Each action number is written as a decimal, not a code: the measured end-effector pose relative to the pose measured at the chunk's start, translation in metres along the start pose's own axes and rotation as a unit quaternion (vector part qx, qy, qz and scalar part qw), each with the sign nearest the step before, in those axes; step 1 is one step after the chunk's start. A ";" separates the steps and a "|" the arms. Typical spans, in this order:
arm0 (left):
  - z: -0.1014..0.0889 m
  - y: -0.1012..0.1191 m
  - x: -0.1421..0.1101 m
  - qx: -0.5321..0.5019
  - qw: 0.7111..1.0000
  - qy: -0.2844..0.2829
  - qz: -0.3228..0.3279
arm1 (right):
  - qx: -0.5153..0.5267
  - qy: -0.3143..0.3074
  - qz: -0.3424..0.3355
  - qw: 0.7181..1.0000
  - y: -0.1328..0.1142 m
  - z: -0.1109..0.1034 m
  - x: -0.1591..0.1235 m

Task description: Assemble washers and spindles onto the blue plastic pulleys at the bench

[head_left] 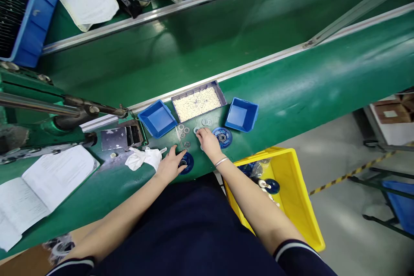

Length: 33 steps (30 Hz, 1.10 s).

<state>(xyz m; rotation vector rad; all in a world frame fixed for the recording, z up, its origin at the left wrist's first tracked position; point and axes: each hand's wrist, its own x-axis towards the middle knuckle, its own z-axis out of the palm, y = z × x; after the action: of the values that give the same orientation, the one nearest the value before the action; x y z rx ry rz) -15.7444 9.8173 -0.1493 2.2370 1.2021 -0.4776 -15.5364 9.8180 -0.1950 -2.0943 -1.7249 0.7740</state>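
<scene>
My left hand lies with fingers spread at the left side of a round blue disc, thumb and a fingertip touching it. My right hand has its fingers pinched on a grey metal washer at the tabletop. Beside that hand, on its right, a second blue disc with a metal centre lies flat. Several loose washers are grouped between the hands, and a few thin rings lie beyond my right hand. A thin metal rod rests left of the washers.
A shallow box of small cream pieces stands between two blue trays. White cloth gloves, a green press and an open notebook are at left. Below the table edge at right sits a yellow bin.
</scene>
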 end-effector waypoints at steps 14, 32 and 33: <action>-0.017 0.006 0.010 -0.206 0.970 0.126 -0.020 | 0.139 0.022 -0.072 0.987 -0.028 -0.005 -0.053; -0.029 -0.004 -0.004 -0.702 0.689 0.062 -0.170 | 0.007 -0.048 -0.010 0.999 -0.038 0.014 0.029; -0.030 -0.005 -0.005 -0.702 0.689 0.064 -0.169 | 0.020 -0.042 -0.003 0.999 -0.038 0.014 0.029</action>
<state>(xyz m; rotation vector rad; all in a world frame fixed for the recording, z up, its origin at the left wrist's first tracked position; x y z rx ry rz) -15.7495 9.8347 -0.1247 0.7005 1.3085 0.4401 -15.5713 9.8537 -0.1911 -2.0564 -1.7440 0.8991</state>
